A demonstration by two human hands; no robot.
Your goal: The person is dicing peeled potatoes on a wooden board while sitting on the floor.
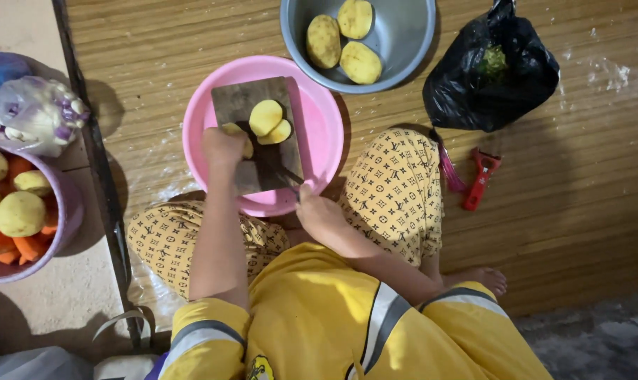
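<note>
1. Your right hand [317, 210] sits nearest you, just below the pink bowl's near rim, its fingers closed round the handle of a dark-bladed kitchen knife [285, 174]. The knife's long axis runs diagonally, handle toward you on the right and blade pointing up and left across the board.
2. Your left hand [224, 148] rests on the left side of the board, fingers curled down onto a peeled yellow potato piece [245, 143], which shows only partly under the hand, so you cannot tell which way its long axis runs.
3. The worn rectangular wooden cutting board [243, 103] lies across the round pink plastic bowl [319, 112], its long axis running away from you with a slight tilt.
4. Two peeled potato halves [268, 119] lie on the board just beyond the knife, touching each other, just right of your left hand.
5. On the woven floor mat [579, 204] to your right lies a red-handled peeler [479, 181], well apart from the bowl.
6. To your left stands a purple basin [62, 211] of potatoes and carrots.
7. Farther off, a round grey metal bowl [403, 42] holds three peeled whole potatoes [347, 39]; a crumpled black plastic bag [491, 77] sits beside it.
</note>
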